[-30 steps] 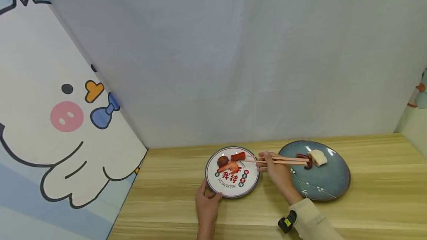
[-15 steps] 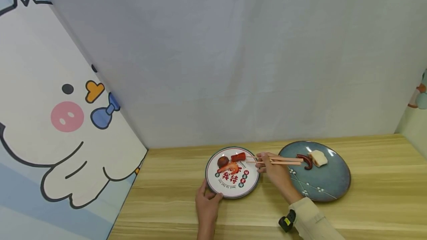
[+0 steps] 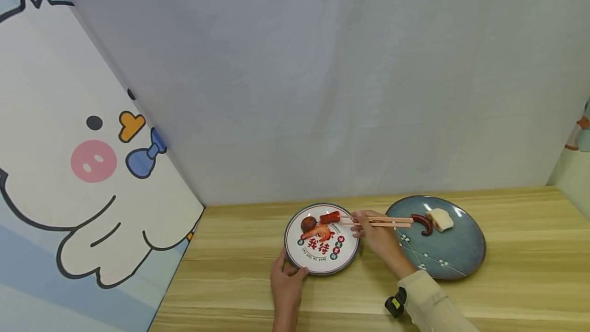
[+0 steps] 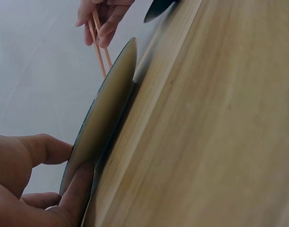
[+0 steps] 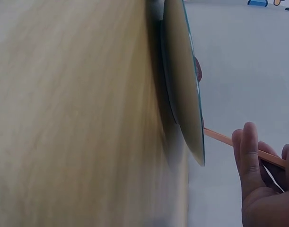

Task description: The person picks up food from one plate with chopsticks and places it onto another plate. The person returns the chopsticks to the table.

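Observation:
A round white plate (image 3: pixel 322 257) with red lettering lies on the table. My left hand (image 3: pixel 287 283) pinches its near-left rim, as the left wrist view shows from the side. On it sit a red chunk of food (image 3: pixel 330 217), an orange shrimp (image 3: pixel 315 232) and a dark brown ball (image 3: pixel 308 224). My right hand (image 3: pixel 375 232) holds a pair of light orange chopsticks (image 3: pixel 392 222) low over the plate's right side, their tips right at the red chunk. The thick ends extend over the large blue plate (image 3: pixel 454 257).
On the blue plate, a dark red curved piece (image 3: pixel 423 224) lies beside a pale block of food (image 3: pixel 440 219). Behind the wooden table (image 3: pixel 221 270) hangs a grey-white cloth (image 3: pixel 359 91). A cartoon-printed panel (image 3: pixel 55 91) borders the left side.
My right hand has drifted slightly left with the chopsticks, and their thick ends have pulled back off the curved piece. The left hand and the white plate look unmoved.

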`<state>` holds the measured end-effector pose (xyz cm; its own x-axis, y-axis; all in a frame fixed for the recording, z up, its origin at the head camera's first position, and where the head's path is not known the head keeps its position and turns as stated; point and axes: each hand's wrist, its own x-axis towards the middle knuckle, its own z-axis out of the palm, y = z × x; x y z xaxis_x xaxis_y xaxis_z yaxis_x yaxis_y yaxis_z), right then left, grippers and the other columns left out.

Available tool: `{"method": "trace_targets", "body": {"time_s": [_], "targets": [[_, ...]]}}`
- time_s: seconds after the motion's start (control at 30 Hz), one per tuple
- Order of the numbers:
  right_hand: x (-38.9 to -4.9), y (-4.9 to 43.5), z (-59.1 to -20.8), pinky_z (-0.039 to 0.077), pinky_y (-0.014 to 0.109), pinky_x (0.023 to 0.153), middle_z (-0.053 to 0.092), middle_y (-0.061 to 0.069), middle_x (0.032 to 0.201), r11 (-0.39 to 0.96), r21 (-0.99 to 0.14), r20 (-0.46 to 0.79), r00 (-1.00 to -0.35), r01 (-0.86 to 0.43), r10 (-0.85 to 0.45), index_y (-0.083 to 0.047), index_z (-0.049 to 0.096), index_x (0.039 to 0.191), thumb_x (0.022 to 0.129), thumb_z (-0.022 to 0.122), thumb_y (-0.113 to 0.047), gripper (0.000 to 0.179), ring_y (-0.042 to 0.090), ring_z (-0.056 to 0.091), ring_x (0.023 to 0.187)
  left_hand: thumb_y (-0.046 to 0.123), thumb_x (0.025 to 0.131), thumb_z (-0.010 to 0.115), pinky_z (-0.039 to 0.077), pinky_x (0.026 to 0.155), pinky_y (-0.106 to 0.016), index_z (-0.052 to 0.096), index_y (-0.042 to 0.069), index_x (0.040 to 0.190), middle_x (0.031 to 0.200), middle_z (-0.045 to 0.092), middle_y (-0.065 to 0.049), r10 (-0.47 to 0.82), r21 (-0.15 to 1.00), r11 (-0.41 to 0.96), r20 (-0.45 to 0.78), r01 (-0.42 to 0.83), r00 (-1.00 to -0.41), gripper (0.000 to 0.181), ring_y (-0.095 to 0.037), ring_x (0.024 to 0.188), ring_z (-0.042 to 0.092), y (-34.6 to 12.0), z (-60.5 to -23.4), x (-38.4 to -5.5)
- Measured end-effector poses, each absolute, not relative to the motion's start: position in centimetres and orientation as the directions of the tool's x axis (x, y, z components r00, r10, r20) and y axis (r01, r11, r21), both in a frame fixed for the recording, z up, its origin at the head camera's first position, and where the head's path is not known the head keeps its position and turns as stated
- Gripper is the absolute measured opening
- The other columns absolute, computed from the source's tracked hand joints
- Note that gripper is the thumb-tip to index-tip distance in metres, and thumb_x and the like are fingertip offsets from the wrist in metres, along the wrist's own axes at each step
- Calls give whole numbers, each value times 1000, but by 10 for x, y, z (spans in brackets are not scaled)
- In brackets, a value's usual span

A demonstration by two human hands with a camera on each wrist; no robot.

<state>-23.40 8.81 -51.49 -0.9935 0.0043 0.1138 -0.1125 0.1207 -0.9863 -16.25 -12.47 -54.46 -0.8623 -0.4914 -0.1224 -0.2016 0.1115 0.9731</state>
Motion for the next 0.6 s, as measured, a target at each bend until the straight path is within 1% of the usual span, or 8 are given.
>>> {"method": "trace_targets", "body": {"time_s": [0.1, 0.3, 0.37, 0.6], "targets": [[-236, 88, -516, 64, 29, 73, 70, 35, 114, 119, -985, 129, -992, -127, 2, 17, 67, 121, 112, 49, -10, 34, 37, 76, 90, -18, 77, 75, 52, 63, -21, 45, -10, 153, 142, 49, -28, -492, 973, 108, -128, -206, -861, 82, -23, 89, 63, -125, -545, -162], [-238, 87, -517, 64, 28, 72, 68, 37, 112, 101, -983, 157, -988, -157, -3, 19, 67, 119, 111, 50, -5, 30, 30, 77, 85, -17, 78, 75, 53, 64, -21, 44, -9, 154, 144, 49, -28, -489, 971, 105, -138, -216, -861, 83, -23, 91, 63, -125, -545, -163], [-238, 87, -517, 64, 28, 72, 68, 37, 111, 97, -982, 163, -987, -162, -3, 19, 67, 118, 110, 51, -6, 30, 29, 77, 85, -17, 78, 75, 53, 64, -21, 44, -8, 155, 145, 49, -29, -487, 971, 104, -137, -214, -863, 83, -23, 91, 63, -125, -544, -163], [-238, 85, -517, 64, 29, 72, 68, 33, 109, 121, -978, 169, -986, -168, 0, 16, 68, 115, 110, 54, -11, 31, 36, 77, 86, -17, 78, 75, 52, 64, -21, 44, -8, 155, 145, 49, -28, -485, 973, 103, -133, -207, -864, 83, -22, 90, 62, -125, -545, -163]]}}
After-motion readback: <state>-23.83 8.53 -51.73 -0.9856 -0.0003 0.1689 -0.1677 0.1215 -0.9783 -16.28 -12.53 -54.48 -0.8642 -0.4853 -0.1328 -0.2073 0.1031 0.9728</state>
